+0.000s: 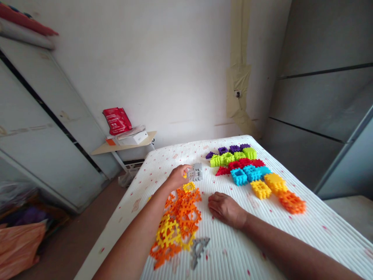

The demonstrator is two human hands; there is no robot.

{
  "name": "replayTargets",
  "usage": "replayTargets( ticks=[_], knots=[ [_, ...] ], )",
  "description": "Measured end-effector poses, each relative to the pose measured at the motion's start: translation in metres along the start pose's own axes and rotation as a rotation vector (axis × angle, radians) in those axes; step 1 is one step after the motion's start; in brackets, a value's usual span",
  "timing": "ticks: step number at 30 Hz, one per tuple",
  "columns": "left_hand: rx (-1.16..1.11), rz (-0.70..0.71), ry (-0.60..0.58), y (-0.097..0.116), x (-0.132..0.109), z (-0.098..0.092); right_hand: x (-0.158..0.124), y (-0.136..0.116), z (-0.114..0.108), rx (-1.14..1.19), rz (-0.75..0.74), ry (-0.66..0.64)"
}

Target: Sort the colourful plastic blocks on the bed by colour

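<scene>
My left hand [178, 176] reaches over the pile with its fingers closed on a small yellow interlocking piece [185, 175], mostly hidden by the fingers. Just beyond its fingertips stands a stack of grey interlocking pieces [196, 172]. A yellow square piece [189, 187] lies below that stack. Under and beside my left forearm spreads a loose pile of orange pieces [186, 208] with yellow pieces [168, 231] among them. One grey triangular piece [199, 251] lies at the near end. My right hand [224, 209] rests palm down on the white quilted cover, fingers curled, no piece showing in it.
On the right are rows of purple [234, 149], lime green [227, 158], red [240, 165], light blue [239, 176], yellow [260, 189] and orange blocks [292, 201]. A small side table [100, 148] holds a red bag [117, 120] and white box [136, 137]. Grey cabinets stand both sides.
</scene>
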State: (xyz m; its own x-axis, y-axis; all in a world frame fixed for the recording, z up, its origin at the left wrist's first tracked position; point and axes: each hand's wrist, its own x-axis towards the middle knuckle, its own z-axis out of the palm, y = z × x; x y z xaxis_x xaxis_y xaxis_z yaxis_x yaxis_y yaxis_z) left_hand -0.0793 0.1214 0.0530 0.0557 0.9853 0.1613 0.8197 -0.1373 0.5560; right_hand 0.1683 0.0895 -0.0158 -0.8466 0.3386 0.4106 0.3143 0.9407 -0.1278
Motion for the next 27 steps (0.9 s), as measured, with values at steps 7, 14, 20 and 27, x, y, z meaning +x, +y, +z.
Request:
replayTargets(
  ticks=[7, 14, 20, 27],
  knots=[
    [-0.017, -0.003, -0.017, -0.002, 0.023, 0.02, 0.0, 0.001, 0.002, -0.014, 0.007, -0.004],
    [-0.032, 0.004, -0.03, -0.011, 0.031, 0.025, 0.001, 0.0, 0.0, -0.016, 0.016, -0.008],
    [-0.041, 0.013, -0.033, -0.012, 0.034, 0.028, 0.0, 0.0, 0.001, -0.025, 0.022, -0.004],
    [-0.05, 0.01, -0.026, -0.014, 0.036, 0.031, 0.0, -0.001, 0.001, -0.02, 0.028, -0.009]
  ],
)
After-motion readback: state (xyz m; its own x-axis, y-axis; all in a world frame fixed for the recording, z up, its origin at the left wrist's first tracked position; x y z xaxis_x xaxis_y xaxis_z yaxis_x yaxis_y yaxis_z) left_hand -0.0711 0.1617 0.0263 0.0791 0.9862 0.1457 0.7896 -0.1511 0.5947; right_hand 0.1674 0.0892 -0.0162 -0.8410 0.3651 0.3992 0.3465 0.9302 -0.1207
